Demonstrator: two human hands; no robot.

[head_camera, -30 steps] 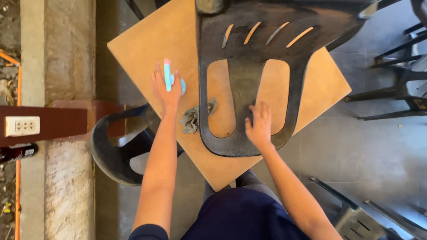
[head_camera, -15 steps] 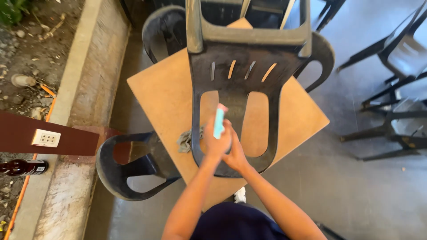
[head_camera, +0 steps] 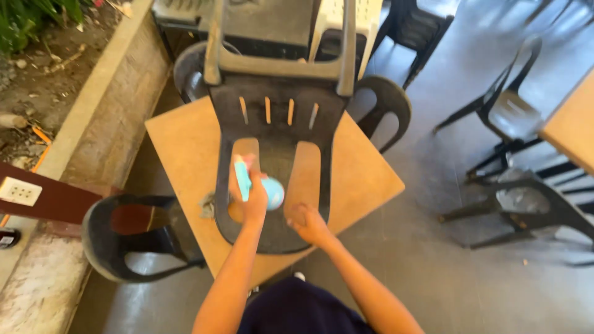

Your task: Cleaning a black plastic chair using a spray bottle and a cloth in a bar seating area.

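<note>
- Left hand (head_camera: 252,201): I see it closed around a light blue spray bottle (head_camera: 265,187), held over the backrest of the upturned chair (head_camera: 276,154).
- Spray bottle: the handle sticks up above my left fingers, and the round body bulges out just to their right.
- Right hand (head_camera: 307,224): I see it resting on the chair's lower edge, fingers curled narrow; I cannot tell whether it grips anything.
- Chair: dark plastic, lying upside down on the table (head_camera: 185,154), directly under both hands, with its legs rising away from them.
- Table: square tan top, spreading out to the left and right of the hands.
- Rag (head_camera: 208,205): a grey crumpled bit on the table, just left of the left hand, beside the chair's edge.
- Second dark chair (head_camera: 133,238): standing on the floor, well left of and below the left hand.
- Third dark chair (head_camera: 387,105): beyond the table's far right edge, well above the right hand.
- Further chairs (head_camera: 513,117): far right of the right hand, on the grey floor.
- Concrete kerb (head_camera: 93,105): far left of the left hand.
</note>
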